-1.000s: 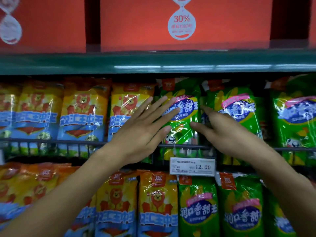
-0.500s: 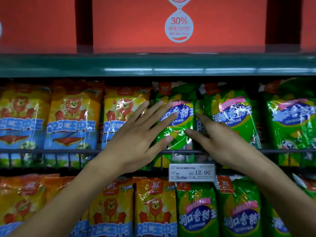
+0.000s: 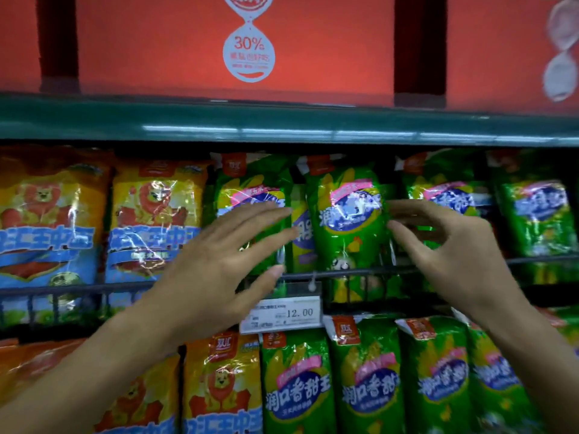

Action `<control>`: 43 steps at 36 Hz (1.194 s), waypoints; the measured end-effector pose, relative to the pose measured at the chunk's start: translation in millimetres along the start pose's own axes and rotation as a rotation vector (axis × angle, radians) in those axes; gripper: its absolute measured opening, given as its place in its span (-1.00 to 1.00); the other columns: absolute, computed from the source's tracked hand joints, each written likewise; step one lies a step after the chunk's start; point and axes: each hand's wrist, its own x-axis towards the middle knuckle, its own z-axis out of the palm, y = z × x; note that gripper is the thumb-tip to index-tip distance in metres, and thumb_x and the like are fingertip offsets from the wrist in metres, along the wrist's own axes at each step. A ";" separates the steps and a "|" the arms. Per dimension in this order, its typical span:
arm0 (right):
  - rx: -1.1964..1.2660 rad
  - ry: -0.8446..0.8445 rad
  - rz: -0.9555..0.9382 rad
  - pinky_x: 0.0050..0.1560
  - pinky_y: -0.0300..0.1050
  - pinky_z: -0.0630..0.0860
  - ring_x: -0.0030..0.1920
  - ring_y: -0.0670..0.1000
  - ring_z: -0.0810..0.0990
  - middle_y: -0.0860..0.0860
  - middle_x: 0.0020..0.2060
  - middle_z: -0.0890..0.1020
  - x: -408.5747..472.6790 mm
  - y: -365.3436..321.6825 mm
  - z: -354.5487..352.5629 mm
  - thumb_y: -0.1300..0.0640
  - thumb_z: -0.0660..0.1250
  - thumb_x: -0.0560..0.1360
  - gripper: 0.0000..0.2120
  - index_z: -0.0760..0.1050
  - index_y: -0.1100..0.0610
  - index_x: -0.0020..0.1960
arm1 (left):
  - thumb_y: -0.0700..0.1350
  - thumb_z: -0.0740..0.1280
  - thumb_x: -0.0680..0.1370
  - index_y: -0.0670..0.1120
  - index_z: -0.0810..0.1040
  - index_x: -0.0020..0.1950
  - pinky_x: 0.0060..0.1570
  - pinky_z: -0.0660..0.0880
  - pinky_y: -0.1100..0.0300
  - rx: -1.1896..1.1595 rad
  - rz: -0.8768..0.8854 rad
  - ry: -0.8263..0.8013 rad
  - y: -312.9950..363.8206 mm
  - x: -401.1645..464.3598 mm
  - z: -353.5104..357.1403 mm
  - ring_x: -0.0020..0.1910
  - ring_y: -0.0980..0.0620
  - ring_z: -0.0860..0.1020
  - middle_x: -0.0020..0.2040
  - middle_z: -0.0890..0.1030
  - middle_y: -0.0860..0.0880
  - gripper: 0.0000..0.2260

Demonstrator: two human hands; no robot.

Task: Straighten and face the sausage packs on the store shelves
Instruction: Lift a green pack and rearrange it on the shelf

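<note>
Green sausage packs stand upright on the middle shelf behind a wire rail (image 3: 360,272). My left hand (image 3: 225,261) lies flat with straight fingers over the leftmost green pack (image 3: 247,189). The second green pack (image 3: 347,220) stands between my two hands. My right hand (image 3: 451,252) is at that pack's right edge, fingers loosely bent near it; whether they touch it is unclear. A narrow pack (image 3: 302,233) shows in the gap between the two. Orange and blue packs (image 3: 153,220) fill the shelf to the left.
A price tag (image 3: 282,314) reading 12.00 hangs from the rail. Further green packs (image 3: 535,214) stand to the right. The lower shelf holds orange packs (image 3: 222,389) and green packs (image 3: 297,393). A green shelf edge (image 3: 282,123) runs above, with red boxes (image 3: 250,45) on it.
The view has shifted so the packs sit further left. My right hand moved from the first green pack's right edge to the right side of the second pack. My left hand stays flat on the first pack.
</note>
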 end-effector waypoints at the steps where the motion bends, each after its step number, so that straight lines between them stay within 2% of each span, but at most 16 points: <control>1: -0.032 -0.026 0.021 -0.02 -0.55 0.47 -0.06 -0.34 0.64 -0.16 -0.04 0.71 1.8 4.0 -2.5 0.02 0.45 0.53 -0.68 0.64 0.05 0.27 | 0.15 0.08 0.72 0.05 0.34 0.63 0.61 0.14 0.04 0.003 0.019 -0.030 7.9 7.0 2.8 0.66 0.04 0.15 0.66 0.26 0.05 -0.51; 4: -0.087 -0.105 0.090 -0.10 -0.54 0.46 -0.13 -0.39 0.61 -0.20 -0.11 0.67 8.5 11.1 -3.3 -0.11 0.41 0.53 -0.60 0.61 0.04 0.31 | 0.25 -0.06 0.71 0.15 0.11 0.70 0.61 0.01 0.07 -0.001 0.026 -0.131 23.9 31.7 11.3 0.68 0.15 -0.06 0.71 0.03 0.15 -0.46; 7: -0.170 -0.267 0.139 0.03 -0.18 0.52 0.01 -0.01 0.68 -0.01 -0.02 0.73 15.6 17.6 3.7 -0.24 0.29 0.54 -0.48 0.61 0.11 0.28 | 0.32 -0.16 0.68 0.20 -0.06 0.71 0.55 -0.25 0.23 0.043 0.019 -0.187 28.4 56.1 20.9 0.64 0.24 -0.26 0.70 -0.17 0.20 -0.41; 9: -0.226 -0.391 0.183 0.00 -0.03 0.52 0.03 0.17 0.64 0.13 -0.04 0.71 20.9 18.3 8.6 -0.27 0.26 0.56 -0.46 0.60 0.19 0.19 | 0.32 -0.17 0.67 0.20 -0.09 0.71 0.52 -0.33 0.28 0.056 -0.006 -0.212 27.5 67.3 25.3 0.63 0.26 -0.29 0.69 -0.22 0.22 -0.40; 13: -0.125 -0.515 0.240 0.14 0.17 0.53 0.08 0.27 0.63 0.29 0.03 0.66 30.2 20.9 9.1 -0.31 0.25 0.54 -0.34 0.55 0.33 0.12 | 0.26 -0.09 0.71 0.11 0.13 0.70 0.57 -0.19 0.23 0.080 -0.041 -0.147 27.3 75.3 28.5 0.67 0.14 -0.05 0.71 0.03 0.15 -0.44; 17: -0.051 -0.575 0.285 0.26 0.15 0.47 0.22 0.26 0.58 0.32 0.22 0.58 34.3 19.2 3.1 -0.35 0.27 0.50 -0.27 0.50 0.33 0.25 | 0.20 0.07 0.71 -0.03 0.26 0.64 0.57 0.17 0.10 0.035 -0.063 -0.113 30.5 83.0 30.2 0.61 0.06 0.15 0.63 0.23 0.06 -0.45; 19: -0.005 -0.600 0.305 0.31 0.14 0.46 0.26 0.23 0.57 0.27 0.29 0.56 36.1 17.8 3.0 -0.40 0.29 0.44 -0.18 0.44 0.32 0.31 | 0.18 0.09 0.70 -0.05 0.28 0.63 0.54 0.25 0.03 -0.009 -0.076 -0.112 31.9 85.8 29.8 0.59 0.05 0.17 0.60 0.26 0.04 -0.45; 21: 0.011 -0.591 0.292 0.18 0.03 0.52 0.16 0.16 0.62 0.18 0.30 0.60 37.7 18.7 6.1 -0.36 0.34 0.46 -0.20 0.43 0.29 0.39 | 0.17 0.08 0.71 -0.04 0.27 0.64 0.56 0.24 0.02 -0.039 -0.073 -0.109 31.9 84.1 28.9 0.61 0.06 0.14 0.61 0.24 0.05 -0.46; 24: 0.088 -0.513 0.292 -0.10 -0.15 0.57 -0.09 -0.02 0.66 0.06 0.07 0.69 36.9 20.6 10.6 -0.27 0.40 0.48 -0.25 0.42 0.23 0.45 | 0.16 0.04 0.74 0.04 0.20 0.68 0.60 0.07 0.09 -0.052 -0.034 -0.123 27.6 74.8 26.5 0.66 0.11 0.00 0.69 0.10 0.10 -0.49; 27: 0.199 -0.436 0.281 0.00 0.15 0.62 -0.05 0.23 0.68 0.30 -0.03 0.68 36.7 22.3 16.0 -0.22 0.44 0.49 -0.39 0.51 0.29 0.24 | 0.13 0.03 0.74 0.10 0.18 0.69 0.61 -0.02 0.11 -0.072 -0.003 -0.137 21.6 66.1 21.4 0.67 0.18 -0.11 0.71 0.02 0.18 -0.51; 29: 0.295 -0.427 0.296 -0.25 0.03 0.60 -0.27 0.19 0.63 0.18 -0.28 0.65 40.2 18.1 18.6 -0.17 0.44 0.52 -0.60 0.58 0.18 0.03 | 0.10 0.04 0.76 0.11 0.19 0.68 0.64 0.00 0.06 -0.092 0.028 -0.162 18.8 63.6 17.9 0.68 0.18 -0.12 0.71 0.02 0.18 -0.54; 31: 0.338 -0.431 0.300 -0.34 -0.05 0.56 -0.34 0.03 0.59 0.03 -0.36 0.61 44.7 15.7 19.9 -0.14 0.42 0.55 -0.72 0.55 0.08 -0.11 | 0.06 0.04 0.77 0.11 0.21 0.68 0.65 -0.01 0.05 -0.105 0.048 -0.186 16.4 62.7 14.8 0.68 0.16 -0.12 0.71 0.03 0.17 -0.56; 34: 0.330 -0.478 0.307 -0.24 -0.16 0.63 -0.18 -0.04 0.70 0.04 -0.09 0.74 47.6 16.4 20.9 -0.17 0.42 0.53 -0.71 0.57 0.03 0.07 | 0.05 0.02 0.76 0.09 0.24 0.67 0.65 0.01 0.03 -0.089 0.047 -0.180 11.8 59.2 12.0 0.68 0.12 -0.07 0.70 0.10 0.16 -0.56; 37: 0.211 -0.573 0.289 -0.17 -0.41 0.49 -0.03 -0.10 0.64 -0.03 0.11 0.70 43.2 17.1 25.2 -0.25 0.40 0.50 -0.28 0.37 0.12 0.51 | 0.05 0.01 0.77 0.09 0.26 0.66 0.64 0.06 -0.01 -0.056 0.039 -0.183 7.3 52.7 11.6 0.68 0.12 -0.02 0.67 0.17 0.16 -0.57; 39: 0.124 -0.604 0.252 -0.21 -0.51 0.35 0.05 -0.13 0.53 0.00 0.28 0.62 41.2 16.2 26.1 -0.29 0.37 0.50 -0.19 0.28 0.14 0.58 | 0.03 0.02 0.78 0.08 0.26 0.66 0.64 0.05 0.01 -0.033 0.052 -0.193 5.1 49.6 12.5 0.68 0.11 -0.02 0.67 0.16 0.15 -0.58; 43: 0.077 -0.647 0.248 0.11 -0.22 0.34 0.19 -0.08 0.46 0.10 0.47 0.47 43.8 13.1 21.1 -0.33 0.34 0.49 -0.13 0.22 0.14 0.61 | 0.05 0.03 0.78 0.08 0.26 0.66 0.65 0.02 0.06 -0.011 0.069 -0.193 3.8 48.4 12.8 0.68 0.12 -0.05 0.69 0.12 0.15 -0.57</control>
